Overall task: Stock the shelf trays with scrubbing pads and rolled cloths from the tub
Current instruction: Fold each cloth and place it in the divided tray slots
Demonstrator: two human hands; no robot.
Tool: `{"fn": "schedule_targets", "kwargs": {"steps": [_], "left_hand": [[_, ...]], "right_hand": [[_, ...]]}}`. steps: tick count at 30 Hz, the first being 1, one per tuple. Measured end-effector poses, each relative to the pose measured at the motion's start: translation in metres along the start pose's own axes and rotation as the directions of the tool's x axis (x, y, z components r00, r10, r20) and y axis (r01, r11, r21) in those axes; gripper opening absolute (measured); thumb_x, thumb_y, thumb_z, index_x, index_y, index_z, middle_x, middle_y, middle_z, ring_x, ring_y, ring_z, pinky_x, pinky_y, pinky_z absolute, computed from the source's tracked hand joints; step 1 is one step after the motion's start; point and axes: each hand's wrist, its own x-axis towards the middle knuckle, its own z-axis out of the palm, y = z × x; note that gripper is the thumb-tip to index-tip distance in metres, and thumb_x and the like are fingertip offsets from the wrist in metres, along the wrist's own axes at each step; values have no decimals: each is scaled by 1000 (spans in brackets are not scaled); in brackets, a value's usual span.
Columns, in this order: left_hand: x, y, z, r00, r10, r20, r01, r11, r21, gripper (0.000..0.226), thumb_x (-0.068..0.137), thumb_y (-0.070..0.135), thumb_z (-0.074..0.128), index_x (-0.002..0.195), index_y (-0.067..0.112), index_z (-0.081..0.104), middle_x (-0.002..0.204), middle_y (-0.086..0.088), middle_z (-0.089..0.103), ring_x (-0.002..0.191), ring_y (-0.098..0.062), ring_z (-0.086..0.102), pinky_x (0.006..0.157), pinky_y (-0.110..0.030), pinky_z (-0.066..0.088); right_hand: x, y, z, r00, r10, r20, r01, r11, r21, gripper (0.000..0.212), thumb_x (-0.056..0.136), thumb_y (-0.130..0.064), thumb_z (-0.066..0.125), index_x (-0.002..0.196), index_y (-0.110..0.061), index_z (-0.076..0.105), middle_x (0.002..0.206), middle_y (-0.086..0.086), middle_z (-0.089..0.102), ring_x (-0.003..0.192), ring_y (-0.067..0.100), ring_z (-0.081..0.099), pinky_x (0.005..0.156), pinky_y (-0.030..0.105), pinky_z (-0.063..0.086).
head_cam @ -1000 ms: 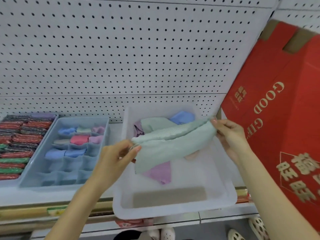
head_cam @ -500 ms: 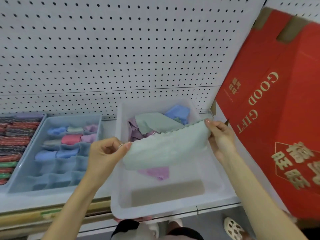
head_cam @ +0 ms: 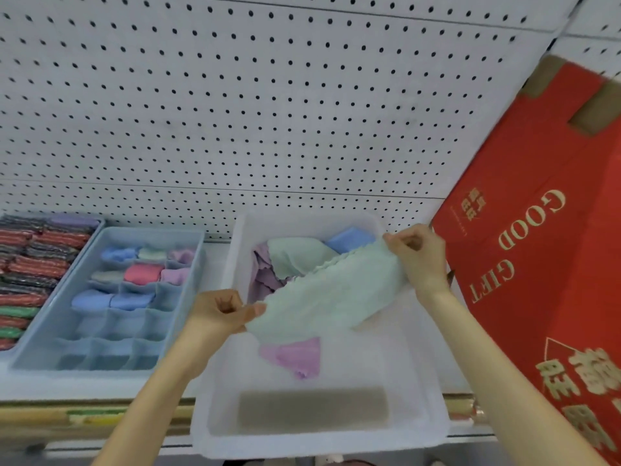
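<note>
Pinching pale green microfibre cloth (head_cam: 331,294) taut between left hand (head_cam: 218,312) and right hand (head_cam: 415,253); best rolled tightly, edges aligned.

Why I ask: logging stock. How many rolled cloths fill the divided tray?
8 in the tray: back row, blue, green, pink; second row, grey, red, purple; third row, two blue. More may be hidden.

A white shelf (head_cam: 100,386) holds a blue tray (head_cam: 188,297) with little boxes, a clear tub (head_cam: 218,391) beside it, and a red box (head_cam: 537,264) on the right.
</note>
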Motion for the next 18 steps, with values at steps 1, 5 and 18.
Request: {"fn": "schedule_targets", "kwargs": {"steps": [1,5,18], "left_hand": [[-2,-3,5,998,-56,-4,56,998,19,44,71,8,82,51,10,43,58,-8,36,59,-18,41,54,-22,49],[-11,-23,29,975,-222,-32,224,964,146,51,71,3,80,45,15,38,49,-1,33,46,-11,39,57,-29,57],[37,-64,74,985,-82,-152,171,361,917,28,88,17,53,115,13,45,111,-6,51,104,-27,56,78,-34,46]], "right_hand": [[6,6,5,998,-19,56,24,996,-81,18,80,-7,72,69,-9,58,65,-5,58,55,-4,50,58,10,40],[33,36,32,964,-4,267,85,953,-291,21,79,-6,71,68,-12,55,64,-4,57,60,5,49,59,17,39],[76,92,95,777,191,600,120,890,-439,19,83,-12,71,86,-11,52,66,-7,48,68,13,48,56,14,33]]}}
